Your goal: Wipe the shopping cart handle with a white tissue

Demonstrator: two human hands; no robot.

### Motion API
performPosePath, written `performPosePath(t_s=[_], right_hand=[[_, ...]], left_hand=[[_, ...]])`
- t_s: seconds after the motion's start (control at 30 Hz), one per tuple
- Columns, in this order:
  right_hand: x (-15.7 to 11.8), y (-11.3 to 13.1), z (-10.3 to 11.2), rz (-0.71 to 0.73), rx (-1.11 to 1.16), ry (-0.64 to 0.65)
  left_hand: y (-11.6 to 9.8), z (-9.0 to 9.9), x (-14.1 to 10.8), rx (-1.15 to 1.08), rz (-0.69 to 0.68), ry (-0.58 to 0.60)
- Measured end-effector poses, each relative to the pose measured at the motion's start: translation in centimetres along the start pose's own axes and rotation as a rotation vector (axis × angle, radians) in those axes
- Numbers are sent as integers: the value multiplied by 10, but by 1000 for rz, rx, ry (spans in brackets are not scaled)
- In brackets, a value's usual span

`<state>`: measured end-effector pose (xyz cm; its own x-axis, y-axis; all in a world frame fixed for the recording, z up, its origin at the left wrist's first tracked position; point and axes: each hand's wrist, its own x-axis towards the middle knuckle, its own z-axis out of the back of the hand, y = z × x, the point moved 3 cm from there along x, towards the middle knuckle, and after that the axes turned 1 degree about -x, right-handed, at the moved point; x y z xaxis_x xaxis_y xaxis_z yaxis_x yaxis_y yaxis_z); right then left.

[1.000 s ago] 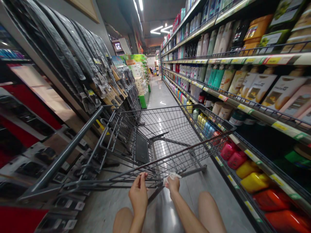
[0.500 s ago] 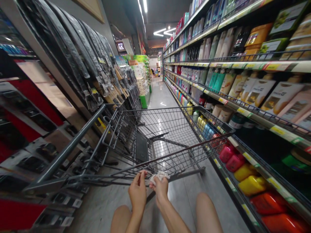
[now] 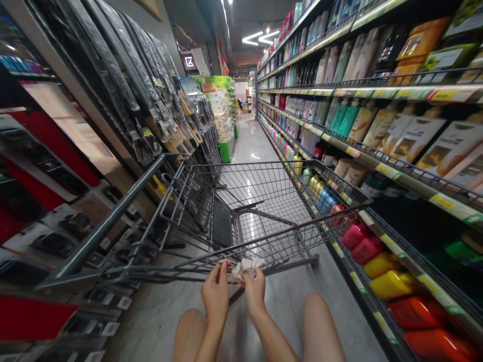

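Note:
A grey wire shopping cart point(image 3: 298, 231) stands crosswise before me, its basket bare inside. My right hand point(image 3: 252, 294) is closed on a crumpled white tissue point(image 3: 247, 267), held against the cart's near side wires. Just left of it, my left hand point(image 3: 216, 286) is in a pinch, thumb and fingers pressed together at the same wires. Whether a wire or something small lies between those fingertips is hidden. The cart's push handle point(image 3: 113, 211) slants up at the left, apart from both hands.
Shelves point(image 3: 407, 93) of bottles run along the right side, with yellow bottles point(image 3: 392, 284) on the lowest level. Packaged goods point(image 3: 147, 95) hang at the left. A grey tiled aisle point(image 3: 247, 136) leads away between them. My bent knees point(image 3: 320, 322) flank my forearms.
The tissue shows more spread above my right hand, which has shifted slightly right. My left hand stays pinched near the same spot. The view has turned slightly.

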<state>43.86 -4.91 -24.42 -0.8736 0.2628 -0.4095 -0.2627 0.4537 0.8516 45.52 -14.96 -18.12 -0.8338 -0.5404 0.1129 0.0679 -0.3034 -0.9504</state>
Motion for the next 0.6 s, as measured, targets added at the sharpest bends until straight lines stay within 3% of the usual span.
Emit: performPosePath(t_s=[0.17,0.4,0.6], right_hand=[[14,-7,22,43,-18,-60],[60,-8,72,61,-81,-205],[78,-15,86,36,-154,-285]], left_hand=[[-1,-1,-1,-8,13,-14],[0,-3,1,-24,46,-41],[-1,-2,2,17,60,-37]])
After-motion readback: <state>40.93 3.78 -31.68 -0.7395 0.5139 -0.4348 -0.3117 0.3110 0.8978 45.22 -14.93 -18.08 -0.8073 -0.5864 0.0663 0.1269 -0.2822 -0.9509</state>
